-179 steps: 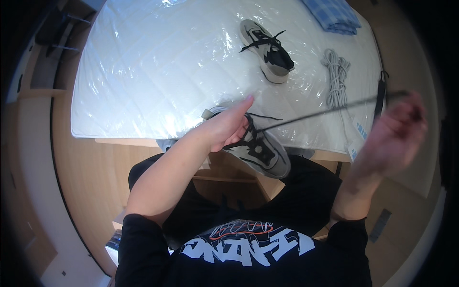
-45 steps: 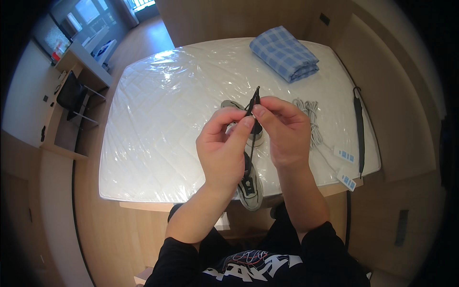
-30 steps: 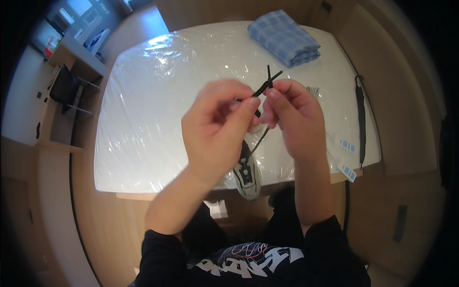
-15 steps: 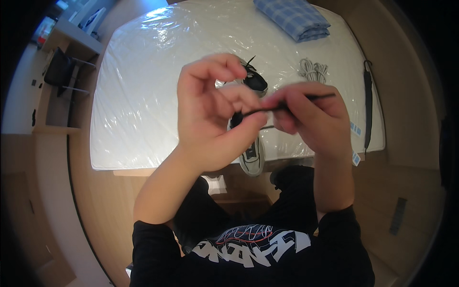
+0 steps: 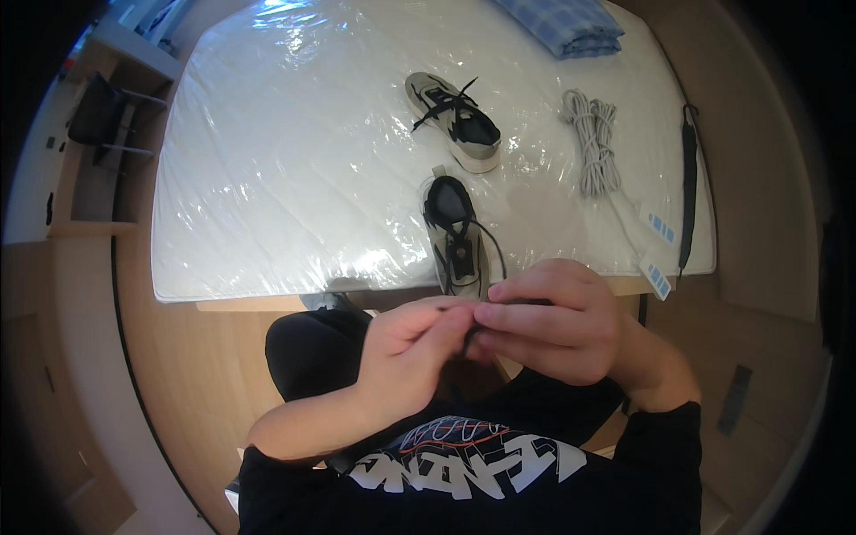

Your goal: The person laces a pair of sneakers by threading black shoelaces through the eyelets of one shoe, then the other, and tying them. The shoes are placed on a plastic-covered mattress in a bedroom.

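Note:
A grey and black sneaker (image 5: 435, 245) lies at the near edge of the plastic-covered mattress, its toe toward me. From it a black shoelace (image 5: 502, 252) loops out on the right and runs down to my hands. My left hand (image 5: 406, 357) pinches the lace between thumb and fingers, just past the toe. Fingertip to fingertip with it, my right hand (image 5: 562, 325) is closed on the lace too; the fingers hide most of what they hold. Farther back, the matching sneaker (image 5: 473, 160) sits with its black lace tied in a bow.
On the mattress (image 5: 267, 178) a bundled grey cord (image 5: 596, 152) lies right of the shoes, with a white and blue power strip (image 5: 658, 278). A folded blue checked cloth (image 5: 571, 31) is at the back, a black folded umbrella (image 5: 687, 192) along the right edge. A chair (image 5: 100, 111) stands far left.
Both hands have come down and toward me, from above the shoes to past the mattress edge, closing together on the lace. My left fingers, spread before, are now curled in. Both sneakers are uncovered.

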Demonstrator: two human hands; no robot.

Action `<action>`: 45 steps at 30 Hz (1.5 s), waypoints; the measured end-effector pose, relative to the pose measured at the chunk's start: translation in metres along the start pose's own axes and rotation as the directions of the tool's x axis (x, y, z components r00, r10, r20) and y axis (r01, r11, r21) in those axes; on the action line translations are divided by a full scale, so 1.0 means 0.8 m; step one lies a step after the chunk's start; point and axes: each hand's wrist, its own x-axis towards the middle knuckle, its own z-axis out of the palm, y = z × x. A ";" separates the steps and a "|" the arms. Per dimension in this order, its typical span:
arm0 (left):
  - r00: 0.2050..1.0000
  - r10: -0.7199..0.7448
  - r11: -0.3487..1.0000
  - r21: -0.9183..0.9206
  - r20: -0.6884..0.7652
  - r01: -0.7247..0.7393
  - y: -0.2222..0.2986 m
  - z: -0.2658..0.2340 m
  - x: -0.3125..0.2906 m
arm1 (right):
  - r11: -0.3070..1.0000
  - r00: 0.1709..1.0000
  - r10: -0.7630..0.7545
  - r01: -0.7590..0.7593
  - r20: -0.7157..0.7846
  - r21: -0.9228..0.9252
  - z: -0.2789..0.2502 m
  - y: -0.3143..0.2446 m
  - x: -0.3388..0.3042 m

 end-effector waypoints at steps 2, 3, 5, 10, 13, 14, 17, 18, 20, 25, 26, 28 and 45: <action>0.934 0.302 0.944 -0.079 -0.192 -0.321 -0.024 -0.015 -0.002 | 0.995 0.995 0.097 -0.097 0.035 0.023 0.000 0.007 -0.024; 0.941 0.251 0.927 -0.224 -0.229 -0.302 -0.019 -0.037 -0.004 | 0.987 0.985 0.160 -0.162 0.062 0.016 -0.009 0.013 -0.049; 0.939 0.180 0.803 -0.507 -0.294 -0.313 -0.002 -0.102 -0.018 | 0.880 0.882 0.468 -0.471 0.062 0.059 -0.034 0.044 -0.132; 0.898 -0.092 0.976 -0.219 -0.431 -0.005 0.005 -0.207 -0.027 | 0.330 0.330 0.943 -0.944 -0.047 -0.001 -0.056 0.115 -0.320; 0.769 -0.161 0.882 0.260 -0.619 0.394 -0.009 -0.233 0.002 | 0.239 0.249 0.965 -0.964 -0.083 -0.119 -0.050 0.147 -0.371; 0.736 -0.158 0.776 0.378 -0.659 0.505 -0.021 -0.249 0.011 | 0.215 0.233 0.967 -0.963 -0.101 -0.165 -0.044 0.161 -0.385; 0.831 0.204 0.384 0.824 -0.517 0.417 -0.062 -0.311 0.038 | 0.113 0.160 0.973 -0.959 -0.167 -0.260 -0.037 0.190 -0.406; 0.829 0.222 0.326 0.840 -0.513 0.433 -0.068 -0.317 0.045 | 0.088 0.148 0.971 -0.951 -0.186 -0.297 -0.035 0.196 -0.408; 0.828 0.253 0.208 0.864 -0.500 0.458 -0.078 -0.319 0.061 | 0.032 0.124 0.966 -0.928 -0.228 -0.371 -0.033 0.206 -0.411; 0.893 0.003 0.134 0.885 -0.449 0.445 -0.102 -0.292 0.090 | 0.213 0.252 0.968 -0.817 0.000 -0.536 0.002 0.211 -0.374; 0.934 0.205 -0.032 0.952 -0.292 0.305 -0.107 -0.277 0.093 | 0.300 0.337 0.940 -0.734 0.057 -0.610 0.018 0.203 -0.337; 0.870 0.472 -0.419 0.905 0.143 0.079 -0.126 -0.241 0.103 | 0.466 0.476 0.874 -0.766 0.096 -0.442 0.047 0.198 -0.289; 0.941 0.251 0.801 0.595 -0.228 -0.070 -0.210 -0.151 0.169 | 0.768 0.744 0.611 -0.640 0.270 0.024 0.198 0.178 -0.180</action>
